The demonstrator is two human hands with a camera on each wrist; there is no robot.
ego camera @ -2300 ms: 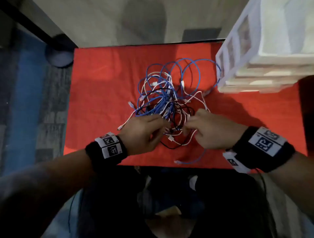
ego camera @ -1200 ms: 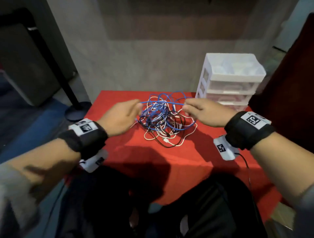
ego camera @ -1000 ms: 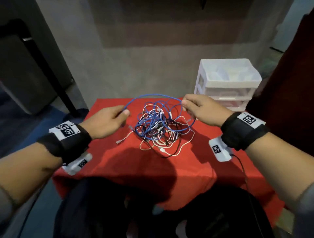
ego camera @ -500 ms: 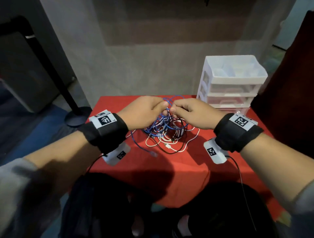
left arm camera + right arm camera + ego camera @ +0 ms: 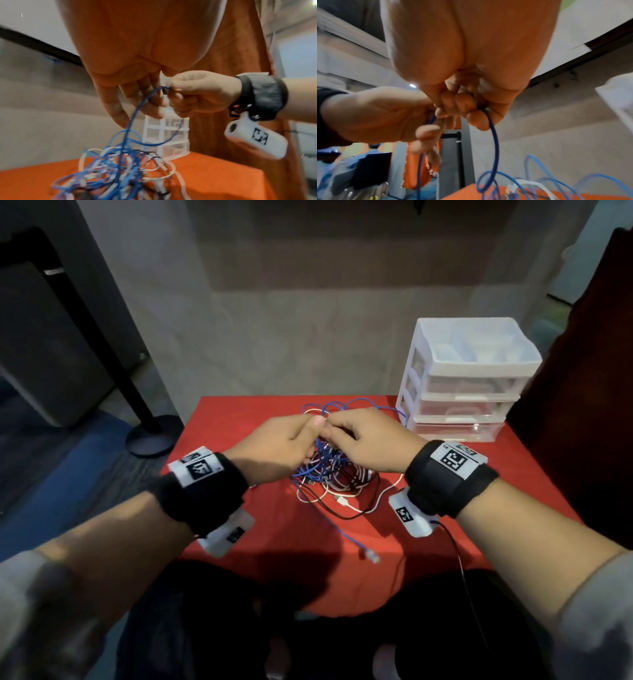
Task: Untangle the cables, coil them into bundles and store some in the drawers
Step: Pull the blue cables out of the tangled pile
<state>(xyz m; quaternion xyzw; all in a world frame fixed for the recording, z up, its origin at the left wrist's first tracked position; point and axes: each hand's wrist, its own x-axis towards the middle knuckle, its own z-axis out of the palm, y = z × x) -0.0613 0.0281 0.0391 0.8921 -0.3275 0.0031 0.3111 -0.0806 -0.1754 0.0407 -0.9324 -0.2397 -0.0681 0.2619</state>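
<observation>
Head view shows both hands raised together above the cable tangle (image 5: 329, 474), which lies mid-table on the red cloth (image 5: 239, 419), left of the closed drawer unit (image 5: 462, 381). The right hand (image 5: 366, 443) pinches a blue cable (image 5: 137, 111) between thumb and curled fingers. The left hand (image 5: 281, 446) also has its fingers curled on that cable, close beside the right.

Procedure for the current step, freeing one blue cable:
1. Keep one pinch fixed as the anchor.
2. Slide the other hand along the strand towards its free plug (image 5: 370, 556).
3. Lift gently; where a loop snags, feed the plug back through rather than pulling, since tension likely tightens knots.
</observation>
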